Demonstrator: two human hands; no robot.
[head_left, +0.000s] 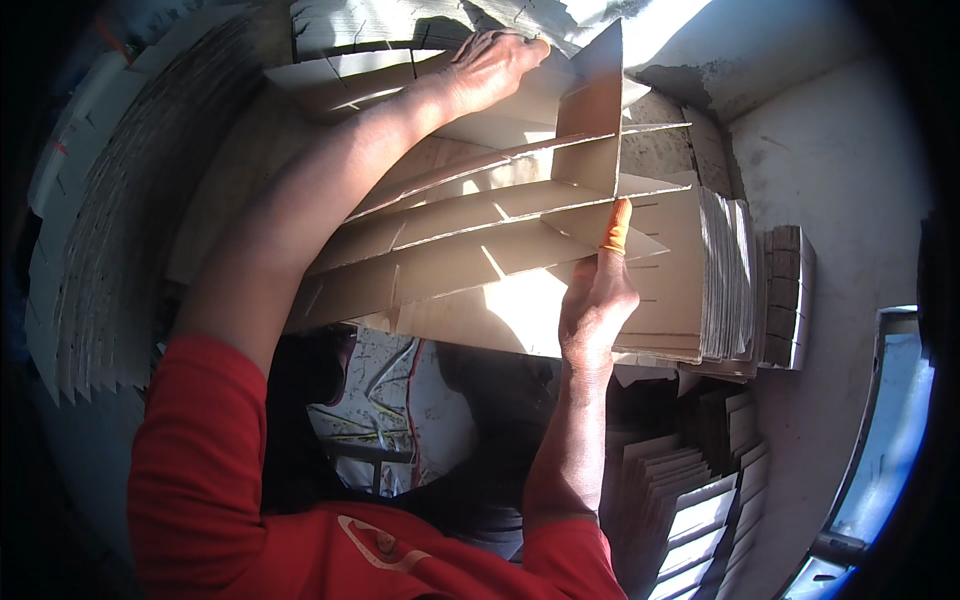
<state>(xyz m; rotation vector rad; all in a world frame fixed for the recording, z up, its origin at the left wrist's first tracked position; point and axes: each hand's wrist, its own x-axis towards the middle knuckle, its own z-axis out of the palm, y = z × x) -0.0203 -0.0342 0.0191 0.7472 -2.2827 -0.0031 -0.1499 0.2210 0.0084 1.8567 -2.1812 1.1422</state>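
Several long slotted cardboard strips [445, 218] stand on edge, roughly side by side, in front of me. A cross strip [592, 125] rises upright across their right ends, partly slotted over them. My left hand [497, 68] reaches over to the far side, its fingers curled at the farthest strip near the upright piece; their grip is partly hidden. My right hand [598, 295] is closed at the right end of the nearest strip [470, 262]. An orange finger cover [617, 226] on one of its digits points up to the foot of the cross strip.
A stack of slotted cardboard [728, 280] stands at the right, with a smaller bundle [787, 297] beside it by the wall. Many sheets [110, 220] lean in a tall row at the left. More cardboard pieces [690, 500] stand low at the right, below the work surface.
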